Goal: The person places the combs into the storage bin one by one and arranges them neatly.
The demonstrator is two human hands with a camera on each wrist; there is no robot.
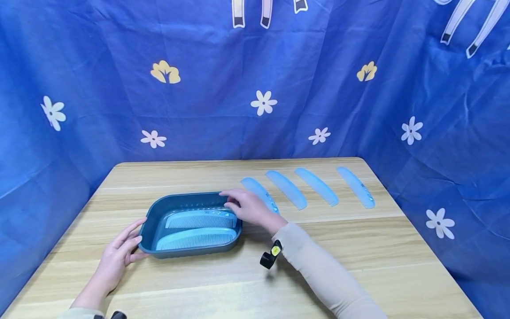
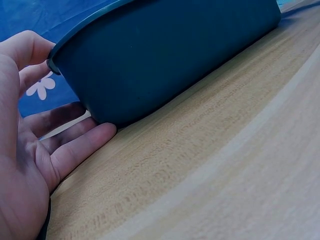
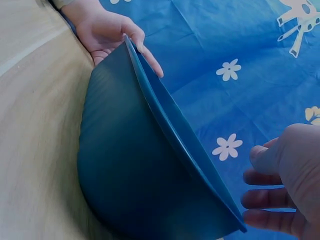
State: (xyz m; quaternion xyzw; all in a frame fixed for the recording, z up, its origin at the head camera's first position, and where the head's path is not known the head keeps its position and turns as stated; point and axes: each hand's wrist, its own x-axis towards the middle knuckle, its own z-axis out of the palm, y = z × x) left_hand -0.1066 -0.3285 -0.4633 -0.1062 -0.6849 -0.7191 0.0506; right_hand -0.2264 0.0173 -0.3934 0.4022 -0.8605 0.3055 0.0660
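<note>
A dark teal plastic basin (image 1: pixel 191 254) stands on the table, with two light blue combs, an upper comb (image 1: pixel 201 219) and a lower comb (image 1: pixel 197 239), lying inside it. My left hand (image 1: pixel 115 259) grips the basin's left end; in the left wrist view, fingers (image 2: pixel 82 145) touch its lower wall and others meet the rim. Over the basin's right end hovers my right hand (image 1: pixel 249 207), its fingers loosely bent and nothing between them. The right wrist view shows that hand (image 3: pixel 295 185) beside the basin's rim (image 3: pixel 170 135).
Several more blue combs lie slanted in a row at the back right: one comb (image 1: pixel 259 192) partly behind my right hand, then a second comb (image 1: pixel 286 189), a third comb (image 1: pixel 317 187) and another comb (image 1: pixel 356 187) farthest right. A blue patterned cloth (image 1: pixel 215 97) hangs around the wooden table (image 1: pixel 358 252).
</note>
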